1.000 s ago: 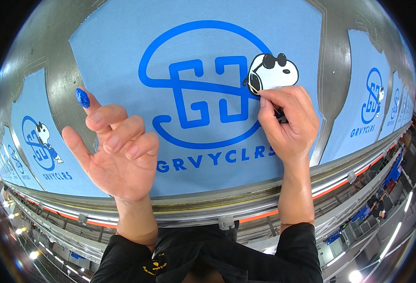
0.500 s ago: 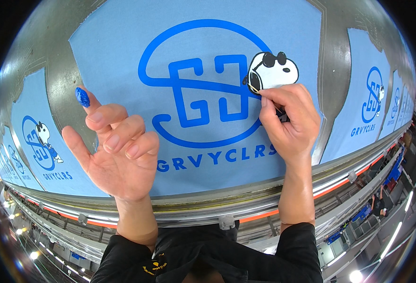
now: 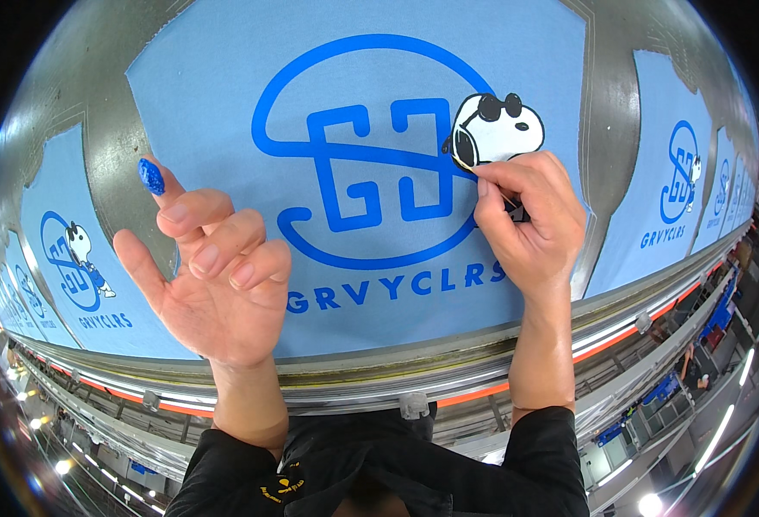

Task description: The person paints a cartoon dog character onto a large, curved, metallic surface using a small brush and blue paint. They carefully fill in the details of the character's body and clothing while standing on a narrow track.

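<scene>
My right hand (image 3: 530,220) pinches a thin pale stick (image 3: 468,166) between thumb and fingers. Its tip meets the lower left edge of a printed white cartoon dog's head (image 3: 504,138) with black sunglasses. This print lies on a light blue fabric panel (image 3: 207,95), overlapping the right side of a large blue line logo (image 3: 371,155). Much of the dog's body is hidden under my hand. Over the panel's left part my left hand (image 3: 224,284) is raised, palm up, fingers apart and loosely curled. A thick blob of blue paint (image 3: 151,176) coats its index fingertip.
The panel lies on a grey metal table (image 3: 112,129). Similar printed panels lie to the left (image 3: 78,241) and right (image 3: 664,172). Along the near edge runs a metal rail (image 3: 362,362) with a clear block (image 3: 414,405) on it.
The stick's tip has shifted slightly and lies flatter along the lower edge of the dog's head. Both hands otherwise stay almost in place.
</scene>
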A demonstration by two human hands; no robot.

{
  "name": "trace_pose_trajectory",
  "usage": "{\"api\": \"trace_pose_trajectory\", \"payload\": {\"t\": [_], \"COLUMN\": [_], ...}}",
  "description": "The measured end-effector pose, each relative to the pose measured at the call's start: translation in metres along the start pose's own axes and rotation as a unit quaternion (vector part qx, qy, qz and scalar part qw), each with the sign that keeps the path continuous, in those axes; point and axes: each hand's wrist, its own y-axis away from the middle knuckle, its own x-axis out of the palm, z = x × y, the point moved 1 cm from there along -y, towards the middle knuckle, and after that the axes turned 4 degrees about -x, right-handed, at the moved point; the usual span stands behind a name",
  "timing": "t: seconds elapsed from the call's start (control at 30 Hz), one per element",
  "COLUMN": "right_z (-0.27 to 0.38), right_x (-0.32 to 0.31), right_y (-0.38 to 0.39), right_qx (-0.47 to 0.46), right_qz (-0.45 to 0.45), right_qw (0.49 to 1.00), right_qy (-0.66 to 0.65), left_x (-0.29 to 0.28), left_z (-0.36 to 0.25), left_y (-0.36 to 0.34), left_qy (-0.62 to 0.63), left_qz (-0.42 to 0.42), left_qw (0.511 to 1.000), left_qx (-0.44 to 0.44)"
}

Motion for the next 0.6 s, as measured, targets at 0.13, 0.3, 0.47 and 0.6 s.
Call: {"api": "trace_pose_trajectory", "payload": {"t": [0.13,0.3,0.47,0.6], "right_z": [-0.0002,-0.0002,0.0007,-0.0001], "right_x": [0.0001,-0.0018,-0.0038,-0.0049], "right_y": [-0.0006,-0.0002,-0.0010,-0.0005], "right_qx": [0.001,0.008,0.011,0.015], "right_qz": [-0.001,0.007,0.016,0.021], "right_qw": [1.000,1.000,1.000,1.000], "right_qy": [-0.002,-0.008,-0.007,-0.005], "left_x": [0.0002,0.0003,0.0002,0.0003], "left_z": [0.0005,0.0009,0.0006,0.0007], "left_y": [0.0000,0.0001,0.0002,-0.0002], "left_qy": [0.002,0.002,-0.001,0.000], "left_qz": [0.000,0.000,-0.001,0.000], "left_qw": [1.000,1.000,1.000,1.000], "left_qx": [0.001,0.000,0.000,-0.001]}}
